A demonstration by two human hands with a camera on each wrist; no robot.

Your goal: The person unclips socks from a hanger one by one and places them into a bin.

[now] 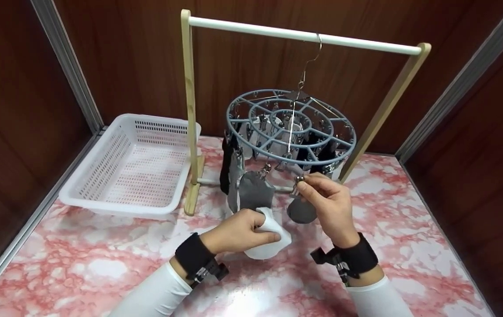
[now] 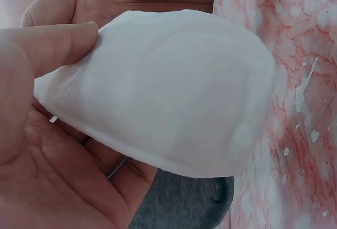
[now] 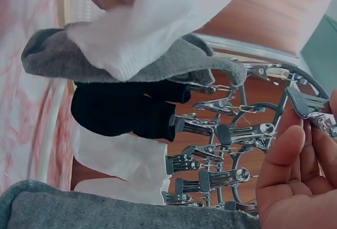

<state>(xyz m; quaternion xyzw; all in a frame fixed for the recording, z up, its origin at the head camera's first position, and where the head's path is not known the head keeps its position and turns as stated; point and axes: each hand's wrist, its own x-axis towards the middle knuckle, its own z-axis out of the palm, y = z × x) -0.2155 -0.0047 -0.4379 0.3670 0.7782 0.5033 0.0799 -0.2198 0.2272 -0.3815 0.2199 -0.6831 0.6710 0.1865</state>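
Lengthwise, the white sock (image 2: 184, 95) points downward from the left hand (image 1: 237, 232).

The white sock (image 2: 174, 92) is soft, matt cloth with a fine, smooth weave; the grey socks (image 1: 256, 189) look like mottled knit, slightly fuzzy, and the black socks (image 3: 121, 108) are plain matt cloth. The clips (image 3: 247, 133) are shiny metal, with dark, smooth end caps (image 3: 297, 101) that look like plastic. The ring (image 1: 302, 162) seems to be smooth blue-grey plastic, the hook (image 1: 320, 46) bright metal wire. Pale, matt wood makes the posts (image 1: 190, 97); the rod (image 1: 260, 30) is smooth and white. The basket (image 1: 119, 209) is perforated plastic. The marbled counter (image 1: 410, 229) is glossy, the walls (image 1: 146, 66) wood-grained, the corner strips (image 1: 458, 83) dull metal.
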